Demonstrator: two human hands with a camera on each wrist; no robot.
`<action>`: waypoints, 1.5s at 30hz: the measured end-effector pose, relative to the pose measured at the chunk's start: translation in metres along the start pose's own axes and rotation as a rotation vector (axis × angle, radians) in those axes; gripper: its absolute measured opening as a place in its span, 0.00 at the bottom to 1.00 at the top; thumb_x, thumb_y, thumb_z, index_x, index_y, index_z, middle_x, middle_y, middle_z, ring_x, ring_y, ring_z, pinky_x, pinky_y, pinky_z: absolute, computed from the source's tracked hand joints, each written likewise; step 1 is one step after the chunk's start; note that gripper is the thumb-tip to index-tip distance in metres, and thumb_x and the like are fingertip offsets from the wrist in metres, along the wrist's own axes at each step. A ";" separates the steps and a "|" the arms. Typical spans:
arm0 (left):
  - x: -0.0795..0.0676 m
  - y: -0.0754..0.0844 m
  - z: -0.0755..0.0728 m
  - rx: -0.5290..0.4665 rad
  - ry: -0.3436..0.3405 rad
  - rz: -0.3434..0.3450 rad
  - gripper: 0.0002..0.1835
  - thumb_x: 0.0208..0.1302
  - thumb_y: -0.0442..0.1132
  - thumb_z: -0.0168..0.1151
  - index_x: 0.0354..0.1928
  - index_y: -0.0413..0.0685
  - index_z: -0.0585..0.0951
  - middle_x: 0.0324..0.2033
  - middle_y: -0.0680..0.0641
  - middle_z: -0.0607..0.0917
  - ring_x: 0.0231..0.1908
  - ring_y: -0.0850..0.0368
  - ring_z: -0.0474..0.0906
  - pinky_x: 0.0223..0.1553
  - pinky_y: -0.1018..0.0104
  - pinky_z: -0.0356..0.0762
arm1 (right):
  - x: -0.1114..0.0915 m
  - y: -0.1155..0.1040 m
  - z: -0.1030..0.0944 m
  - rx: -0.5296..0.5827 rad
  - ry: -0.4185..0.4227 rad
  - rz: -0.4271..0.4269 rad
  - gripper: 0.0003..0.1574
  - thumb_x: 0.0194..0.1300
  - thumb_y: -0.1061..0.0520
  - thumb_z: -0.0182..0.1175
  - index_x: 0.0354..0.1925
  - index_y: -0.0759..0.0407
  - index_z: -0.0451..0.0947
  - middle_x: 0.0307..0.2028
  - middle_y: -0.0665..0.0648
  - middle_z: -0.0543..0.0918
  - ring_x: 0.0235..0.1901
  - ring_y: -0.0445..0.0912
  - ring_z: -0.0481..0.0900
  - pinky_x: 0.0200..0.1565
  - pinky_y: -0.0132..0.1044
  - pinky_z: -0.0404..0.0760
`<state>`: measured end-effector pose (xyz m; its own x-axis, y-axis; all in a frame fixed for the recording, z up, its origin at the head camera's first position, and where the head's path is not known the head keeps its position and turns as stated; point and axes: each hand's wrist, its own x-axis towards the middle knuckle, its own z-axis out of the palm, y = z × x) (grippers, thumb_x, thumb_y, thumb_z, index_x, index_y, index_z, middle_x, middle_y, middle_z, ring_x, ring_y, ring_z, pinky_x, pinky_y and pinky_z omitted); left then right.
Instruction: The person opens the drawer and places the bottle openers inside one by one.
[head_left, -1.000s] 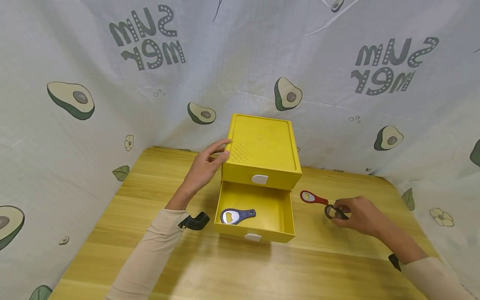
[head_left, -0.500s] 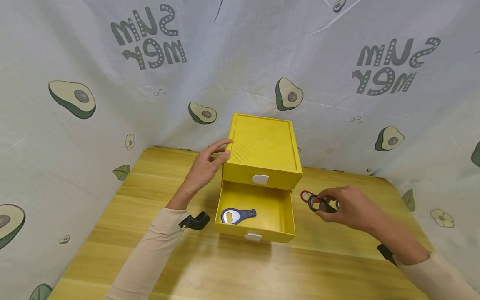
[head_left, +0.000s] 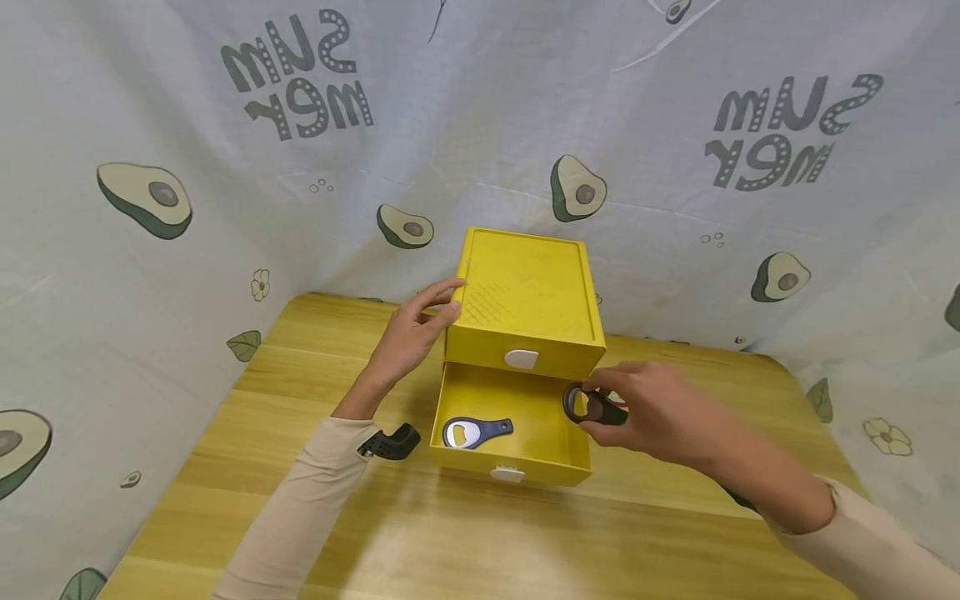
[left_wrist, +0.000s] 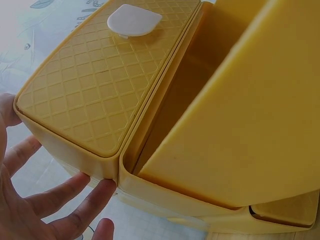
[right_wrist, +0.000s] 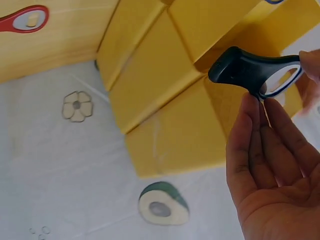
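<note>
My right hand [head_left: 652,412] pinches a dark bottle opener [right_wrist: 245,70] by its ring-shaped head, its handle sticking out past the fingers in the right wrist view. In the head view this opener overlaps the right wall of the pulled-out lower drawer [head_left: 540,417]. A blue bottle opener [head_left: 480,432] lies inside that drawer, at the front left. My left hand [head_left: 408,333] rests against the left side and top edge of the yellow two-drawer box [head_left: 532,283], fingers extended along its side in the left wrist view.
A red bottle opener [right_wrist: 27,21] lies on the wooden table [head_left: 337,517] right of the box, mostly hidden behind the right hand in the head view. The upper drawer, with its white handle [head_left: 521,359], is closed. A printed curtain [head_left: 480,117] hangs behind.
My right hand has lifted the dark bottle opener from beside the red one and carried it left to the open drawer. The left hand stays where it was on the box.
</note>
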<state>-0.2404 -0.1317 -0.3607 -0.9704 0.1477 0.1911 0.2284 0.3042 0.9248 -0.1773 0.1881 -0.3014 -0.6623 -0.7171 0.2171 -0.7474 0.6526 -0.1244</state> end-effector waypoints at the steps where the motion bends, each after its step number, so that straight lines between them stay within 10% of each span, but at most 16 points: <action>1: 0.000 0.000 0.000 -0.001 0.001 -0.002 0.23 0.74 0.56 0.53 0.69 0.71 0.72 0.66 0.46 0.75 0.58 0.43 0.76 0.55 0.45 0.75 | 0.003 -0.003 0.002 -0.001 -0.012 -0.003 0.17 0.50 0.52 0.77 0.37 0.54 0.84 0.31 0.46 0.85 0.27 0.36 0.76 0.27 0.27 0.72; 18: 0.000 -0.004 0.001 -0.005 0.001 -0.015 0.23 0.74 0.56 0.53 0.69 0.72 0.72 0.66 0.46 0.75 0.56 0.42 0.77 0.55 0.45 0.76 | 0.041 -0.026 0.033 0.038 -0.103 -0.063 0.18 0.55 0.51 0.74 0.40 0.61 0.86 0.32 0.50 0.87 0.27 0.38 0.77 0.30 0.27 0.77; 45: 0.000 -0.003 0.000 0.001 0.002 0.001 0.23 0.74 0.57 0.53 0.69 0.72 0.72 0.65 0.46 0.76 0.53 0.43 0.79 0.52 0.47 0.76 | 0.044 -0.016 0.068 -0.063 -0.129 0.005 0.13 0.55 0.52 0.73 0.35 0.60 0.84 0.28 0.49 0.85 0.21 0.36 0.73 0.24 0.28 0.71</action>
<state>-0.2414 -0.1324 -0.3631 -0.9703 0.1460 0.1929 0.2296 0.3049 0.9243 -0.1986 0.1294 -0.3561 -0.6702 -0.7368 0.0896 -0.7421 0.6673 -0.0630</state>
